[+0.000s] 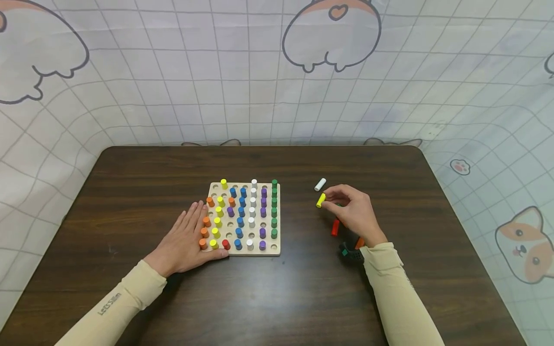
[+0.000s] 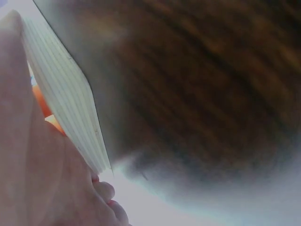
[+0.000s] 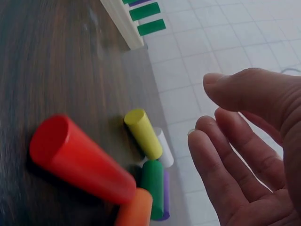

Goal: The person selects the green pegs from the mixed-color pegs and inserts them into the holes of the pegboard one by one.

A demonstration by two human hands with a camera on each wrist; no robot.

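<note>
A pale wooden peg board with columns of coloured pegs lies left of centre on the table. My left hand rests flat at its near left corner, fingers straight along the left side and thumb along the front edge. The left wrist view shows the board's side beside that hand. My right hand is over the loose pegs, its fingertips close to a yellow peg. In the right wrist view its thumb and fingers stand apart with nothing between them, and the yellow peg lies on the table.
Around the right hand lie a white peg, a red peg and an orange peg. A green peg and a purple peg show in the right wrist view. Behind the dark table hangs a checked cloth.
</note>
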